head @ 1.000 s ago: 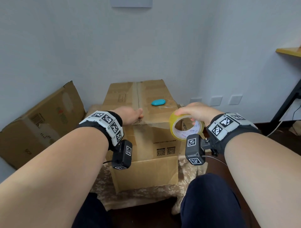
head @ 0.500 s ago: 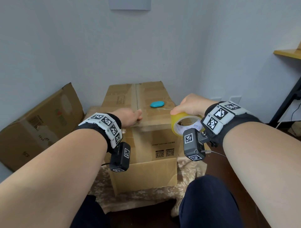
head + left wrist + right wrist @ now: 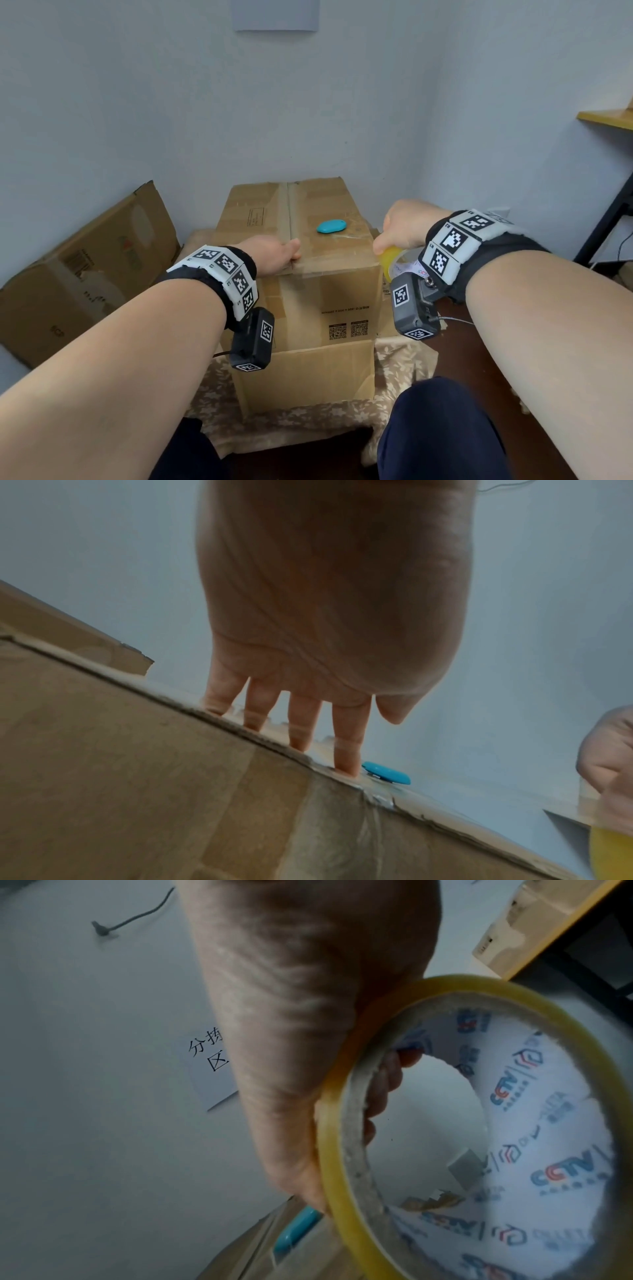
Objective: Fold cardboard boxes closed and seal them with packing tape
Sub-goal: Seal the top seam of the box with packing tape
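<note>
Left hand (image 3: pixel 274 255) presses straight fingers on the closed box (image 3: pixel 308 301); right hand (image 3: pixel 407 228), beside its right corner, grips the light, stiff tape roll (image 3: pixel 479 1137) through its core.

- Box (image 3: pixel 308 246): plain brown cardboard, black print and two black QR squares on its front.
- Tape roll (image 3: pixel 346 1150) in the right hand's grip: translucent yellow, white core printed with blue and red logos.
- Small oval (image 3: pixel 331 226) on the box beyond the left fingertips: turquoise.
- Cloth (image 3: pixel 404 356) under the box: beige, pale leafy pattern.
- Wall (image 3: pixel 171 102): pale blue-grey.
</note>
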